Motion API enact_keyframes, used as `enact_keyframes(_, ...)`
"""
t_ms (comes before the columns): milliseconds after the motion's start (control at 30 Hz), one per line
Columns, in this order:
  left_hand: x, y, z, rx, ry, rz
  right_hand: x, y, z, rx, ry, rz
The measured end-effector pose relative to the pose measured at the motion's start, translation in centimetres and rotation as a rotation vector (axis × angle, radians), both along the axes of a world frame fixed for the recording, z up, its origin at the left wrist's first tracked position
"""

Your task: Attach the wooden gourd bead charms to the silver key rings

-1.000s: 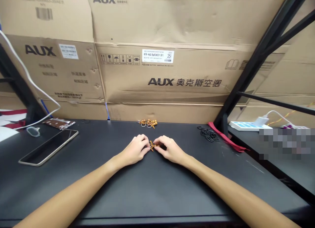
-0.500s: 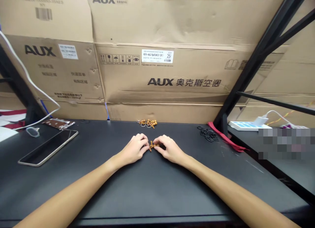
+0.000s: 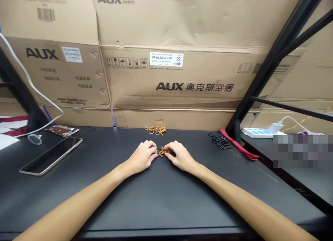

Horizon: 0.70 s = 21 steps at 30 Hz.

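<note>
Between my two hands, just above the black tabletop, is a small amber-brown beaded keychain (image 3: 161, 152) with short branching pieces. My left hand (image 3: 142, 155) pinches its left side, where part of a metal ring shows at the fingertips. My right hand (image 3: 180, 156) has its thumb and fingers closed on the right end of the beads. The fingers cover both ends of the keychain. Behind the hands, near the cardboard, lies a pile of similar amber keychains (image 3: 158, 129) with metal rings.
A phone (image 3: 52, 157) lies at the left, beside a clear-lens object (image 3: 35, 139) and a brown packet (image 3: 62, 130). Black oval clips (image 3: 220, 141) and a red strap (image 3: 238, 144) are at the right. Cardboard boxes (image 3: 171, 33) stand behind, with a black metal post (image 3: 267, 67) at the right.
The beaded keychain has turned a little and shifted slightly right between my fingers, with the ring now showing by my left fingertips. My right hand has moved slightly right.
</note>
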<state>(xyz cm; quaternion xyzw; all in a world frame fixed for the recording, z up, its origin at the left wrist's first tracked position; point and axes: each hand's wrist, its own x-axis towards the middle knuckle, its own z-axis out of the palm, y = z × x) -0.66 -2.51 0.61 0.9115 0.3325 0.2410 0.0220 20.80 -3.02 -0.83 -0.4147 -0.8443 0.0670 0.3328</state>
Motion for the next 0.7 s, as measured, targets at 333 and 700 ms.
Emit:
enact_keyframes(333, -0.11, 0.04, -0.2, -0.005, -0.029, -0.005, -0.21, -0.56, 0.14, 0.019, -0.021, 0.116)
enact_keyframes(700, -0.16, -0.43, 0.17, -0.001, -0.03, -0.027, -0.07, -0.5, 0.13, 0.014, -0.008, 0.087)
